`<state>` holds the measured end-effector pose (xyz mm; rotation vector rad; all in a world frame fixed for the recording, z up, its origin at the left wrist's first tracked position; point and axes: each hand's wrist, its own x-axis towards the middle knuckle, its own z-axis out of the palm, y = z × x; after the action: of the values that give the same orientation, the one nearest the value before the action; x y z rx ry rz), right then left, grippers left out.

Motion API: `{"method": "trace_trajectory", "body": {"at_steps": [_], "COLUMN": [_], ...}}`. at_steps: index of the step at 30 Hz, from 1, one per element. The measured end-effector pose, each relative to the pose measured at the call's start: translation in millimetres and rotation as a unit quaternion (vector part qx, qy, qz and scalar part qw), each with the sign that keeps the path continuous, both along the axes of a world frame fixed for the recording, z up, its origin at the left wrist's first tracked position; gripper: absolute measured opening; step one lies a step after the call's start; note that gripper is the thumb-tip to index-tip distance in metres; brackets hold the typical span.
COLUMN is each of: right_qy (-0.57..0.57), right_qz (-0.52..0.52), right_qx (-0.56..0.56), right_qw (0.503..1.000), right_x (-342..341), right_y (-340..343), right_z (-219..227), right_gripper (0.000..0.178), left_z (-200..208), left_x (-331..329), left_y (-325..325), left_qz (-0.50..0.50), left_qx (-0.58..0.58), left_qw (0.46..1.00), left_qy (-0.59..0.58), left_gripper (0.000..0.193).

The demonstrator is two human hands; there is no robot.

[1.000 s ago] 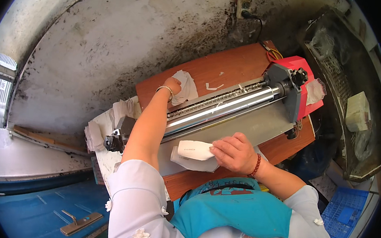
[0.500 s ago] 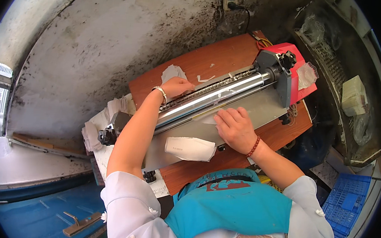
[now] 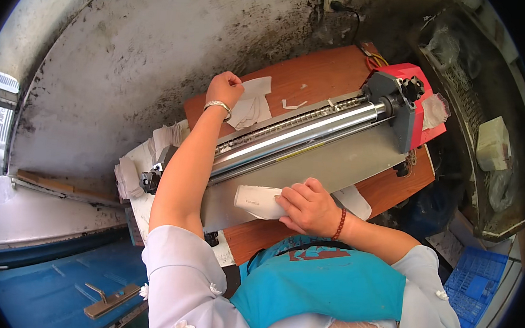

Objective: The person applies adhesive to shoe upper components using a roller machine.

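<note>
My left hand [image 3: 225, 91], wearing a silver bracelet, is beyond the roller machine, its fingers pinched at the edge of a white cut piece [image 3: 258, 88]. That piece lies over a small pile of similar white pieces [image 3: 251, 114] on the table. My right hand [image 3: 313, 209], with a red bead bracelet, closes on the right end of a stack of white cut pieces [image 3: 258, 199] at the machine's near edge. Between my hands runs the machine's shiny metal roller [image 3: 314, 128], with a grey feed plate [image 3: 343, 161] in front of it.
The machine's red end housing [image 3: 428, 131] stands at the right on a brown wooden table [image 3: 319, 70]. More white pieces [image 3: 129, 178] are stacked at its left end. Another pale piece [image 3: 354, 202] lies beside my right wrist. A blue crate [image 3: 475, 282] sits lower right.
My left hand has moved from beside the roller to the far pile and pinches a piece there. My right hand has left the feed plate and come down onto the near stack.
</note>
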<state>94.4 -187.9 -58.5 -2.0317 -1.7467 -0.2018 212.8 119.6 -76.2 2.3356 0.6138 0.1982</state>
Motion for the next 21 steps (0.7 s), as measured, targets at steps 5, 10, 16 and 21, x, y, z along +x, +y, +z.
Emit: {"method": "trace_trajectory", "body": {"at_steps": [5,10,16,21], "right_qy": [0.011,-0.019,-0.002,-0.023], "right_qz": [0.017,-0.006,0.008,0.01], "right_qx": [0.002,0.04,0.054,0.069], "right_qw": [1.0,0.999,0.998,0.997], "right_x": [-1,2,4,4], "right_y": [7,3,5,9], "right_z": [4,-7,0,-14], "right_gripper": [0.05,0.043,0.034,0.029], "left_z": [-24,29,24,-91], "left_x": [8,18,22,31], "left_y": [21,-44,-43,24], "left_qz": [0.018,-0.225,-0.25,-0.173], "left_qx": [0.15,0.138,0.17,0.128], "left_qw": [0.987,0.873,0.879,0.912], "left_qy": [0.058,0.41,0.369,0.348], "left_gripper": [0.016,0.03,0.033,0.03]}}
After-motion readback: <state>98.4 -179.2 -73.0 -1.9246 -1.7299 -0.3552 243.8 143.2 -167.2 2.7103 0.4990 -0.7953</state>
